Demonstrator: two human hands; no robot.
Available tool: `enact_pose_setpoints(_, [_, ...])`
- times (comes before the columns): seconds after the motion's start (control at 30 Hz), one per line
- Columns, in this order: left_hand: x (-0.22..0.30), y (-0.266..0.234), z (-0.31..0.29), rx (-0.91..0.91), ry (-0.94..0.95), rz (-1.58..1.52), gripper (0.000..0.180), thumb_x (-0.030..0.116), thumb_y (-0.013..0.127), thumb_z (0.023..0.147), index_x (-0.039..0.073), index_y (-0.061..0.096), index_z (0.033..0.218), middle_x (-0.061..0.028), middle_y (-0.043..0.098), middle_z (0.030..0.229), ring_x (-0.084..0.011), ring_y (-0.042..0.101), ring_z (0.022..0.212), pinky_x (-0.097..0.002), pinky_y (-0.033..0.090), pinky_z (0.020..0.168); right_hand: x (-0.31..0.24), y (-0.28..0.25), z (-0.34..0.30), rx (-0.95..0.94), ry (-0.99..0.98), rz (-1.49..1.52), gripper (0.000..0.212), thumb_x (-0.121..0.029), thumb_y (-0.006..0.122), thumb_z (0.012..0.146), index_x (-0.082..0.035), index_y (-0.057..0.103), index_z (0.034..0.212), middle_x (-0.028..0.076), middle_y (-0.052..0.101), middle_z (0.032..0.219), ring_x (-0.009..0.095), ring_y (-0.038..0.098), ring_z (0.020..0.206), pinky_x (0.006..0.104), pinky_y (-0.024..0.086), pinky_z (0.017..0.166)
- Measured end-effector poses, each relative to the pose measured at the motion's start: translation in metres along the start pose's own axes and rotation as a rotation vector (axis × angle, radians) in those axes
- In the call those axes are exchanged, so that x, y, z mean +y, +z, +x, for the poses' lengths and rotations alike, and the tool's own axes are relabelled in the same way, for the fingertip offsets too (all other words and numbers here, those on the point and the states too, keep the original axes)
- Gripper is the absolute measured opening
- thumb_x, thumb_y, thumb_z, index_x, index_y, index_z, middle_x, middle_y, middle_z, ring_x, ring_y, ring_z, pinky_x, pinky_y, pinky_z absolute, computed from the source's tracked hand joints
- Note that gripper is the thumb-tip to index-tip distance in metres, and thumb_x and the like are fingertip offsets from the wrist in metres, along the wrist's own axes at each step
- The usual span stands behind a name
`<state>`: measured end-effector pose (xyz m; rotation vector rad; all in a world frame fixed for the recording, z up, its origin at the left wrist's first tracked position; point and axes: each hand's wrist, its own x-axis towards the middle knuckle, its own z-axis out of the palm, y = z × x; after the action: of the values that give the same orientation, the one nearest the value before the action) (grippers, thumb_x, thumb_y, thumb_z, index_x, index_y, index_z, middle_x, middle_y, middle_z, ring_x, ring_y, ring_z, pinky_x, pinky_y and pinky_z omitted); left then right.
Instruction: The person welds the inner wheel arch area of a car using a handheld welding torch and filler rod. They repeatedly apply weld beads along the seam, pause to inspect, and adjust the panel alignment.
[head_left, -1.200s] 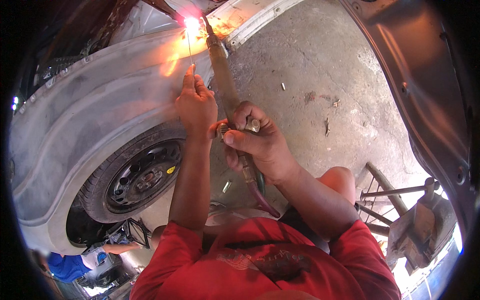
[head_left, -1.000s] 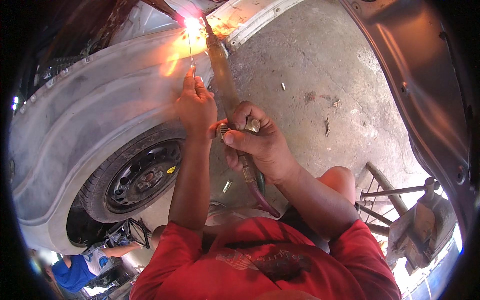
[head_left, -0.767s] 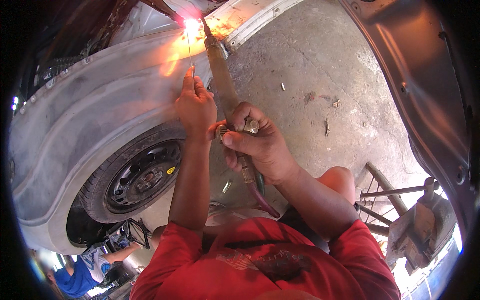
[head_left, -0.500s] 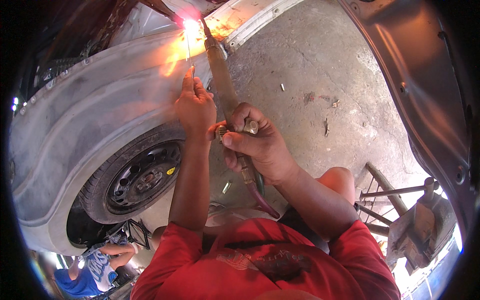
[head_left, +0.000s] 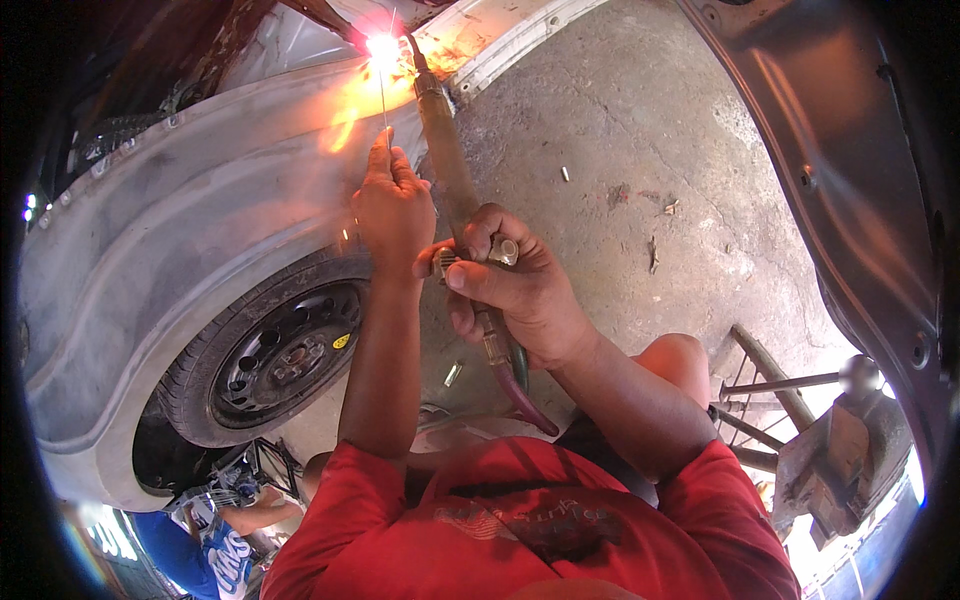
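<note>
My right hand (head_left: 525,290) is wrapped round the valve end of a brass gas welding torch (head_left: 446,150), thumb and fingers at its knobs. A red hose and a green hose run down from the torch. Its tip meets a bright glow at the car body's (head_left: 250,150) upper edge. Between its fingertips, my left hand (head_left: 397,215) pinches a thin welding rod (head_left: 383,100), whose far part reaches into the glare. The glare hides the exact spot being heated. Orange light and a few sparks show on the grey panel.
Below the panel is a wheel (head_left: 275,360) with a black steel rim. A bare metal panel (head_left: 830,160) curves along the right. A rusty metal stand (head_left: 840,450) is at lower right. Another person (head_left: 215,550) sits low at lower left. Small debris lies on the concrete floor (head_left: 620,130).
My left hand has shifted slightly right with the rod. Sparks now appear near its wrist. The torch tip has moved a little. The other person has leaned to a new position.
</note>
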<state>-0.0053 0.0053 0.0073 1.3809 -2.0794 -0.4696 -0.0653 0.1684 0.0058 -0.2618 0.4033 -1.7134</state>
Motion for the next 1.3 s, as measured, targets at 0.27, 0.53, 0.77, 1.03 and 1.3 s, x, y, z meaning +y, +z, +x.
enact_pose_setpoints(0.27, [-0.006, 0.001, 0.000, 0.023, 0.070, 0.052, 0.037, 0.024, 0.050, 0.109, 0.007, 0.064, 0.138, -0.0141, 0.072, 0.069, -0.0291, 0.077, 0.070, -0.0443, 0.058, 0.069, -0.002, 0.000, 0.000, -0.031, 0.002, 0.015, 0.022, -0.002, 0.066, 0.101, -0.013, 0.048, 0.100, 0.014, 0.075, 0.109, 0.015, 0.070, 0.067, 0.0273, 0.055, 0.055])
enact_pose_setpoints(0.53, [0.001, 0.000, 0.001, -0.022, -0.049, -0.044, 0.034, 0.017, 0.053, 0.105, 0.008, 0.068, 0.135, -0.0188, 0.075, 0.088, -0.0335, 0.074, 0.078, -0.0447, 0.057, 0.072, -0.002, -0.003, 0.000, -0.033, -0.006, 0.039, 0.021, -0.001, 0.066, 0.101, -0.014, 0.049, 0.101, 0.015, 0.075, 0.108, 0.015, 0.070, 0.066, 0.0274, 0.055, 0.054])
enact_pose_setpoints(0.77, [0.000, 0.000, 0.002, -0.002, 0.013, -0.004, 0.036, 0.019, 0.052, 0.106, 0.008, 0.068, 0.135, -0.0190, 0.075, 0.091, -0.0338, 0.073, 0.079, -0.0457, 0.056, 0.073, 0.000, -0.003, -0.001, -0.007, -0.017, 0.006, 0.022, -0.003, 0.068, 0.100, -0.016, 0.051, 0.101, 0.022, 0.072, 0.115, 0.013, 0.070, 0.063, 0.0246, 0.050, 0.051])
enact_pose_setpoints(1.03, [0.000, -0.001, 0.002, -0.014, -0.002, -0.026, 0.035, 0.020, 0.052, 0.107, 0.007, 0.068, 0.136, -0.0223, 0.076, 0.102, -0.0351, 0.076, 0.092, -0.0445, 0.058, 0.079, -0.002, -0.001, -0.002, -0.015, 0.000, 0.033, 0.020, -0.004, 0.069, 0.100, -0.012, 0.050, 0.098, 0.014, 0.076, 0.108, 0.015, 0.069, 0.065, 0.0282, 0.055, 0.054])
enact_pose_setpoints(1.3, [0.001, -0.002, 0.002, -0.023, -0.004, -0.007, 0.034, 0.019, 0.052, 0.107, 0.006, 0.068, 0.135, -0.0234, 0.077, 0.104, -0.0341, 0.077, 0.092, -0.0445, 0.058, 0.080, -0.004, 0.001, -0.003, -0.012, -0.003, 0.021, 0.019, -0.007, 0.069, 0.101, -0.012, 0.051, 0.096, 0.013, 0.077, 0.107, 0.015, 0.069, 0.064, 0.0285, 0.055, 0.053])
